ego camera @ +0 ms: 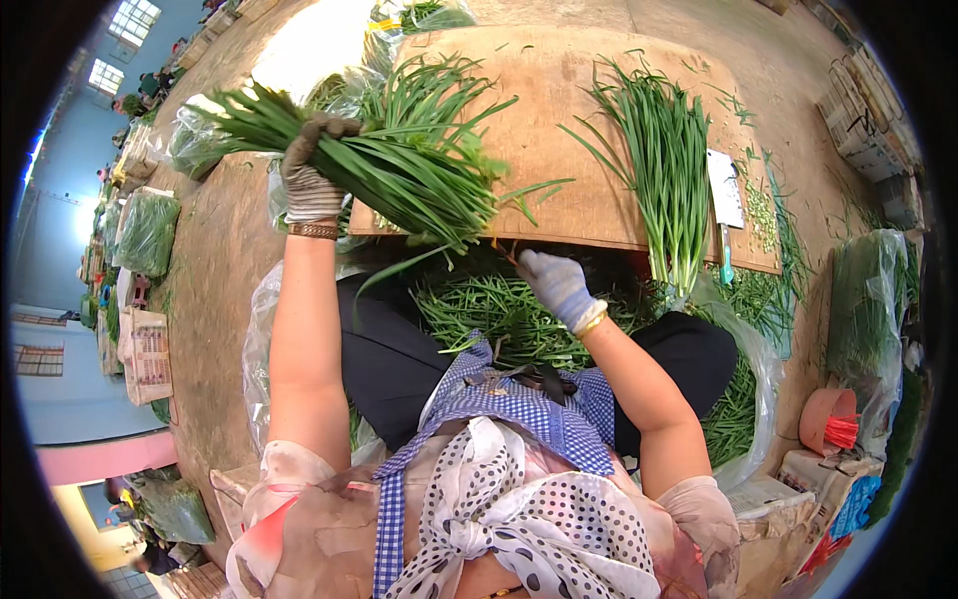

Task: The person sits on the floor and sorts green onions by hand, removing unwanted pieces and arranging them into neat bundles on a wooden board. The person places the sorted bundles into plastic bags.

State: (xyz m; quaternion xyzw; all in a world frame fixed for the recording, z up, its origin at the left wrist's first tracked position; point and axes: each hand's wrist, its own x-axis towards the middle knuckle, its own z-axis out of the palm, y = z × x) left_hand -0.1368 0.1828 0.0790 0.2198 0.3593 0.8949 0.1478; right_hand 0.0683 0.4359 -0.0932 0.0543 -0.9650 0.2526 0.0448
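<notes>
My left hand [313, 168], in a striped glove with dark fingers, grips a bunch of long green garlic chives [404, 176] above the left edge of the wooden board [554, 142]. At the near edge of the board, my right hand [555, 286], in a pale glove, has its fingers closed on what looks like a thin orange-red tie [507, 251]. Another bundle of chives [666, 165] lies on the right of the board. Beside it lies a cleaver [724, 187] with a teal handle. More loose chives [434, 97] lie behind the held bunch.
Loose greens [509, 311] fill a plastic-lined space between my legs. Bagged greens [147, 232] stand at the left, with another bag [861, 307] at the right. A pink tub [827, 421] holding red strips sits at the lower right. Stacked crates [872, 120] stand at the upper right.
</notes>
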